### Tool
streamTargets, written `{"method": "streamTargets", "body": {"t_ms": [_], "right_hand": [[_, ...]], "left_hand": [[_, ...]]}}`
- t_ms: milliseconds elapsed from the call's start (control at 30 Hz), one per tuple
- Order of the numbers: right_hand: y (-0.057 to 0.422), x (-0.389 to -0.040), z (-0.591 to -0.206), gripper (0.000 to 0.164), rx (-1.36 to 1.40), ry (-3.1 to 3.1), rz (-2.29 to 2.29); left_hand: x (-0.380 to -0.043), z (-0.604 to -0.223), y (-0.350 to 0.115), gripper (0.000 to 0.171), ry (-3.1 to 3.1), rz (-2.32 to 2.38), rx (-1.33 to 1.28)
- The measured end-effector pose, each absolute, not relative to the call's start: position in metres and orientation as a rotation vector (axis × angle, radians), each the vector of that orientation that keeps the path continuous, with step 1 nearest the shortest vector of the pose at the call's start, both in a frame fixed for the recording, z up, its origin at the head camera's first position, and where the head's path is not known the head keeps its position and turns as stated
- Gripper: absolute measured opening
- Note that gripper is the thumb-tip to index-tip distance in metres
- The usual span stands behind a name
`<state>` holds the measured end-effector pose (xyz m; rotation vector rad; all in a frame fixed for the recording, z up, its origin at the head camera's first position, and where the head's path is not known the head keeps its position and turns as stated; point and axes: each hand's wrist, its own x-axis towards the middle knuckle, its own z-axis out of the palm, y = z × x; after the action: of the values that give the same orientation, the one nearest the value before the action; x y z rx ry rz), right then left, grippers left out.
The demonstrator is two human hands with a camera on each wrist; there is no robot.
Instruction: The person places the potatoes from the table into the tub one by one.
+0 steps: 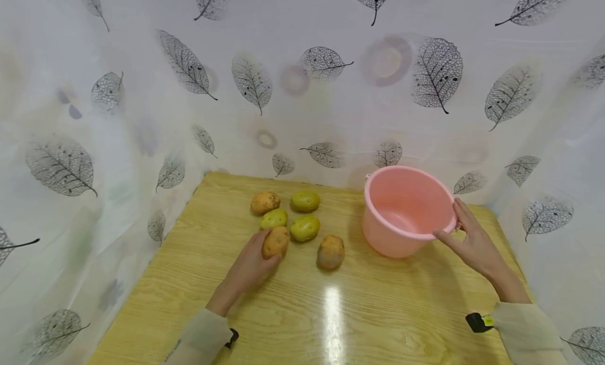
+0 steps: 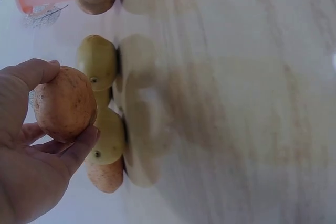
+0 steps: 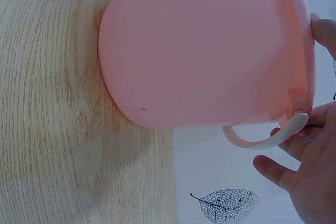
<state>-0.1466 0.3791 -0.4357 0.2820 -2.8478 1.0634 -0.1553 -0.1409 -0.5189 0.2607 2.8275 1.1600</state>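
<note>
My left hand (image 1: 252, 262) grips a brown potato (image 2: 65, 104) between thumb and fingers, raised above the table in the left wrist view. Just beyond it lie three yellow-green oval fruits (image 1: 304, 228) with small stem scars, and a second potato (image 1: 265, 202) at the back left. A third potato (image 1: 331, 252) lies between them and a pink plastic bucket (image 1: 385, 233). On the bucket's right side, my right hand (image 1: 477, 249) holds the rim, thumb at the near edge and fingers farther round. The bucket's pale handle (image 3: 268, 141) hangs by those fingers in the right wrist view.
Everything lies on a wood-grain table (image 1: 283, 312), with a bright glare spot near its front middle. Close behind and on both sides hangs a pale curtain (image 1: 331, 113) printed with dark leaves. The upright bucket stands near the table's back right.
</note>
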Motion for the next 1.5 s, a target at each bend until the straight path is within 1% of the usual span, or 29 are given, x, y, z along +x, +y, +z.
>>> {"method": "streamTargets", "body": {"t_ms": [333, 567, 867, 1300, 1500], "right_hand": [[0.377, -0.147, -0.435, 0.09, 0.298, -2.851, 1.064], [0.38, -0.14, -0.438, 0.089, 0.286, -2.846, 1.033], [0.381, -0.14, -0.441, 0.089, 0.278, -2.842, 0.981], [0.379, -0.145, -0.439, 0.089, 0.286, -2.842, 1.024], [0.378, -0.148, -0.438, 0.089, 0.296, -2.842, 1.044]], "left_hand": [[-0.167, -0.484, -0.133, 0.079, 2.792, 1.245, 0.322], [-0.175, -0.462, -0.122, 0.08, 2.812, 1.243, 0.41], [-0.183, -0.428, -0.111, 0.081, 2.796, 1.26, 0.425], [-0.198, -0.396, -0.084, 0.085, 2.784, 1.216, 0.525], [-0.206, -0.39, -0.069, 0.084, 2.774, 1.212, 0.59]]}}
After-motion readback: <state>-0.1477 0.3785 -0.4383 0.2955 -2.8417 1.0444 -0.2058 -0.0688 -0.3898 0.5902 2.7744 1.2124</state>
